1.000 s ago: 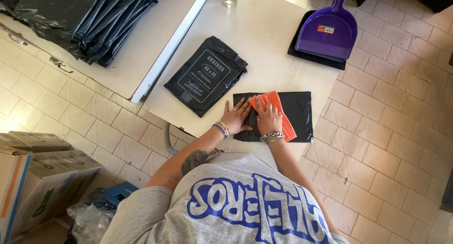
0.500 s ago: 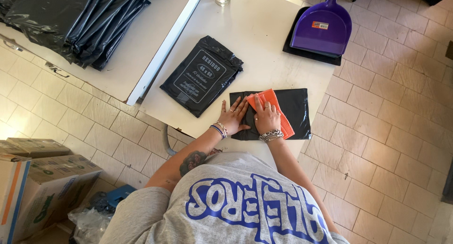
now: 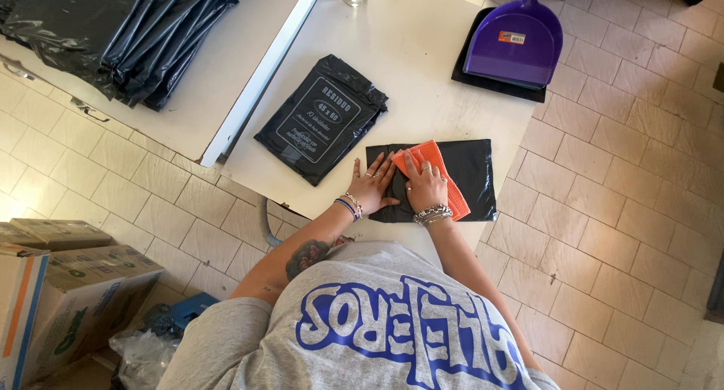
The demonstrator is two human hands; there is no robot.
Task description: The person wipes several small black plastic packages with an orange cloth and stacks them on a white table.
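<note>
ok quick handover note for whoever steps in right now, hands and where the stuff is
Left hand: flat, fingers spread, pressing on the flat black bag, its fingertips at the edge of the orange cloth.
Right hand: flat on the orange cloth, pinning it to the flat black bag.
Things: cloth lies on the bag near the front edge of the white table. A printed black bag pack lies just left of them, apart. Purple dustpan rests on a black sheet at the far right corner.
Done: cloth laid on the bag.
Left: neither hand grips anything; cloth is not wrapped or covered.
</note>
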